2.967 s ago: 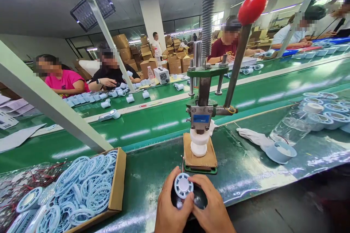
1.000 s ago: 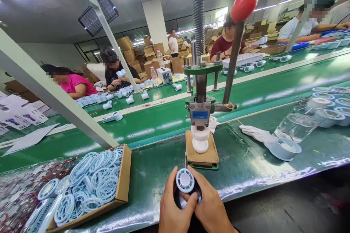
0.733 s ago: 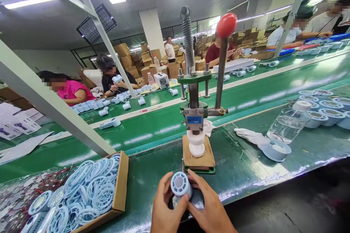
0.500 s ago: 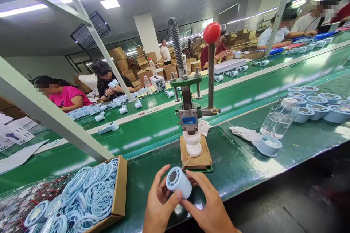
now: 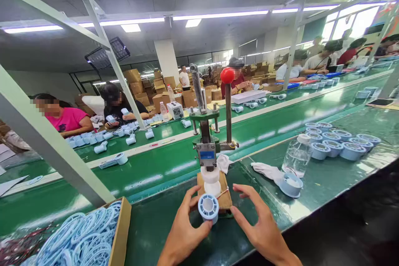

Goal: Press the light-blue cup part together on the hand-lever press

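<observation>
At the bottom centre of the frame my left hand point(image 5: 183, 232) pinched the small pale-blue round plastic fan housing point(image 5: 208, 207), upright on the green bench, while my right hand point(image 5: 262, 226) hung open just to its right. Beyond it stood the green hand press with red knob point(image 5: 212, 133). Half a second earlier both hands had cradled the housing, tilted.

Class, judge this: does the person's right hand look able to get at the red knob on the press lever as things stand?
Probably yes. The right hand is open and empty, and nothing stands between it and the red knob above the press.
</observation>
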{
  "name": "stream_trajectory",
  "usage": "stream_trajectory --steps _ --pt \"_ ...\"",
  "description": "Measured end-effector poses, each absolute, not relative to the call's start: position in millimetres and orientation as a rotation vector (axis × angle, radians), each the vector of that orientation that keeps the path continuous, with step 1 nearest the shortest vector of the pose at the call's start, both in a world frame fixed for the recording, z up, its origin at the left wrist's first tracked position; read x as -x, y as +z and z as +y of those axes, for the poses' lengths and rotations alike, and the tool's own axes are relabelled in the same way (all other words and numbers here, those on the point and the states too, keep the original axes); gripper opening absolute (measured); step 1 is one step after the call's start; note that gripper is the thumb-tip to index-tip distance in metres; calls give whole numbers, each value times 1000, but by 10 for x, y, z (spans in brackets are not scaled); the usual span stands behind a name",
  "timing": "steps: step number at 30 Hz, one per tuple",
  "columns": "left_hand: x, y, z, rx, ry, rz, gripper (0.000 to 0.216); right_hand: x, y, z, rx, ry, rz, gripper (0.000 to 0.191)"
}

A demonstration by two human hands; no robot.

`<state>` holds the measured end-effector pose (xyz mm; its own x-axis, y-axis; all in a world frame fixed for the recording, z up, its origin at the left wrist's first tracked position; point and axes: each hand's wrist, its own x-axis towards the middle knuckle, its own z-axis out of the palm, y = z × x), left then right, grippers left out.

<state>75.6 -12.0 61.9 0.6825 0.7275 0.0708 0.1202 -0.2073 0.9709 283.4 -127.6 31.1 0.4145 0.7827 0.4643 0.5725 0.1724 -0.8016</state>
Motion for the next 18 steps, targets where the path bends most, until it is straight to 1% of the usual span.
stream_trajectory --steps 4,5,7,9,13,16,18 --pt "-914 629 36 -1732 658 610 81 -3035 408 -1059 1522 448 -1448 82" --pt "-942 621 69 -1737 664 597 82 -3064 434 -995 1510 478 -1495 89" --pt "-984 586 133 -1735 674 567 86 -3105 492 -870 1501 532 -1560 96" --pt "-1014 522 200 -1717 700 525 93 -3131 557 -765 1479 574 -1620 96" --pt "-1056 362 337 -1692 766 471 104 -3154 692 -644 1342 645 -1695 84" --pt "-1087 303 402 -1670 792 433 106 -3141 761 -612 1257 684 -1667 73" --pt "-1112 307 412 -1660 814 426 103 -3126 767 -593 1228 695 -1641 65"
